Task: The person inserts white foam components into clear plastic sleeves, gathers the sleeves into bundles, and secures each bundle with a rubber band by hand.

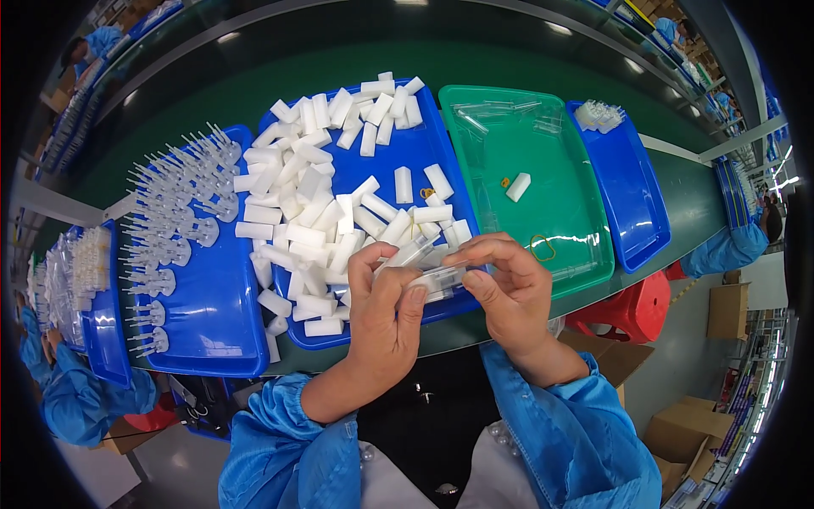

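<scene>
In front of my chest, both hands are closed on a clear plastic tube [440,279]. My left hand [380,316] pinches its left end between thumb and fingers. A second clear tube [414,251] sticks up from the fingers of that hand. My right hand [512,293] grips the right end with thumb and forefinger. Whether anything sits inside the tube I cannot make out. Just beyond my hands, a heap of white foam-like blocks [309,204] fills much of a blue tray [373,170] and spills over its left side.
Right of it, a green tray [564,195] holds clear tubes [526,114], one white block [518,187] and a rubber band [543,247]. A narrow blue tray [632,187] carries small whitish parts [599,116]. Stemmed clear parts [182,191] stand in the left blue tray [212,305]. A red stool [632,310] is below.
</scene>
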`<state>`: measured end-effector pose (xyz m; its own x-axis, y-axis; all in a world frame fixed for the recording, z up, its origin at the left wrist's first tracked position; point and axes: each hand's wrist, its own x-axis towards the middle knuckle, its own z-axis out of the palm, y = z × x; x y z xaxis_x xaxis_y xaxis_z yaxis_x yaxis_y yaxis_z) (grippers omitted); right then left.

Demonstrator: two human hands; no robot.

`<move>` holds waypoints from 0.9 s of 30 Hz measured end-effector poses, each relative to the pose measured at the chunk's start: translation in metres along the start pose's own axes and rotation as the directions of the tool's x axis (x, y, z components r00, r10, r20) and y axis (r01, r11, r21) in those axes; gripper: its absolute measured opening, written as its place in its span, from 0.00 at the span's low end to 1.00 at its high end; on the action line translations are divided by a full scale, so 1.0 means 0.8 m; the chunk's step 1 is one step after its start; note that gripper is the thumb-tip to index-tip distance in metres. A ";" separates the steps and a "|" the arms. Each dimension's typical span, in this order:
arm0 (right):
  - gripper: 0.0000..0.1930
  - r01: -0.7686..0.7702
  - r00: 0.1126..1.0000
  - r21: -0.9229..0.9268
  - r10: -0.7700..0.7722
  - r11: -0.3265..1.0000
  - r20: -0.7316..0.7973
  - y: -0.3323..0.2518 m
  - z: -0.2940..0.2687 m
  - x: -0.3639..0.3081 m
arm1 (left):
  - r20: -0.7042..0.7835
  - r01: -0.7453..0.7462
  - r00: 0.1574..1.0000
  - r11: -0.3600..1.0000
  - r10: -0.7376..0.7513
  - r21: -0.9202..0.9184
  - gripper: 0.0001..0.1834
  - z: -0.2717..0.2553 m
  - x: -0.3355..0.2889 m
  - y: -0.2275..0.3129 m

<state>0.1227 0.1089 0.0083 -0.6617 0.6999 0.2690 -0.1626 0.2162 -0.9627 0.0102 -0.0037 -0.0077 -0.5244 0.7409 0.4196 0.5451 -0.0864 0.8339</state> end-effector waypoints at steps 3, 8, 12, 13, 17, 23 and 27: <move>0.10 -0.137 0.990 0.168 0.138 0.976 0.004 -0.006 0.000 0.003 | -0.010 0.044 0.999 0.997 -0.044 -0.068 0.08 0.000 0.000 0.004; 0.09 -0.028 0.991 -0.143 0.046 0.989 0.124 -0.012 -0.009 0.012 | 0.009 0.013 1.000 1.000 -0.013 -0.022 0.07 -0.001 -0.002 0.003; 0.08 0.003 0.988 -0.289 0.042 0.957 0.150 -0.016 -0.017 0.015 | 0.089 -0.016 0.996 1.000 0.017 -0.011 0.18 -0.002 -0.004 0.002; 0.08 0.007 0.990 -0.274 0.032 0.962 0.136 -0.017 -0.017 0.015 | 0.090 -0.017 0.996 1.000 0.018 -0.011 0.18 -0.002 -0.004 0.002; 0.07 -0.021 0.987 -0.194 0.051 0.981 0.150 -0.013 -0.019 0.018 | 0.028 0.000 1.000 0.963 0.008 -0.271 0.43 0.010 -0.013 -0.006; 0.07 -0.089 0.970 -0.127 0.114 0.988 0.213 -0.007 -0.015 0.015 | 0.033 -0.007 0.999 0.938 0.019 -0.347 0.58 0.017 -0.015 -0.013; 0.08 -0.038 0.970 -0.167 0.077 0.985 0.232 0.002 -0.010 0.011 | 0.017 -0.034 0.999 0.922 0.044 -0.386 0.60 0.023 -0.014 -0.011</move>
<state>0.1230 0.1207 0.0096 -0.8239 0.5374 0.1801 -0.0127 0.3002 -0.9538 0.0230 0.0009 -0.0261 -0.4888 0.7476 0.4496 0.2678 -0.3619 0.8929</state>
